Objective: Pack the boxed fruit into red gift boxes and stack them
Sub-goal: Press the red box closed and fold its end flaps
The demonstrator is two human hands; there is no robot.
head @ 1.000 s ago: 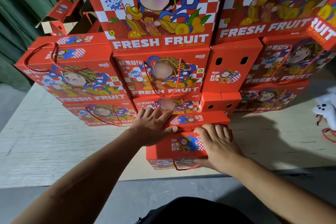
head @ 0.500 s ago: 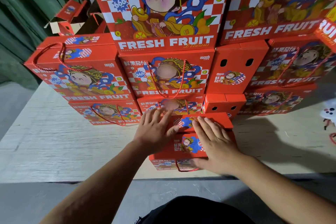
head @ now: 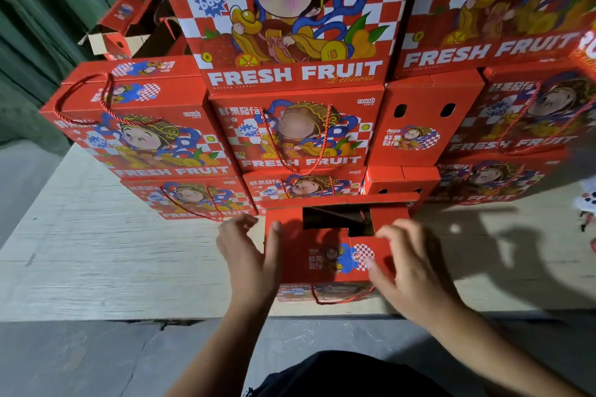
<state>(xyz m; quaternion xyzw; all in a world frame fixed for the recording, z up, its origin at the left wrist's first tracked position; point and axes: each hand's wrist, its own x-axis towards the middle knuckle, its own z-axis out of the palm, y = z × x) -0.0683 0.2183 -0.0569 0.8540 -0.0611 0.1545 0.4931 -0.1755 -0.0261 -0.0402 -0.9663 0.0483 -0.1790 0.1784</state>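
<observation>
A red gift box stands on the pale wooden platform right in front of me. A dark gap shows between its top flaps, and a red cord handle hangs at its front. My left hand lies along the box's left side with the thumb on the top flap. My right hand rests on the right part of the top flap, fingers spread and a little bent. Behind stands a stack of red gift boxes printed FRESH FRUIT.
An opened red carton sits at the back left beside a green curtain. The platform's front edge drops to a grey floor. A white object lies at the far right.
Both hands have moved apart from the middle of the lid to the box's sides. The top flaps, pressed flat before, now show a dark gap between them.
</observation>
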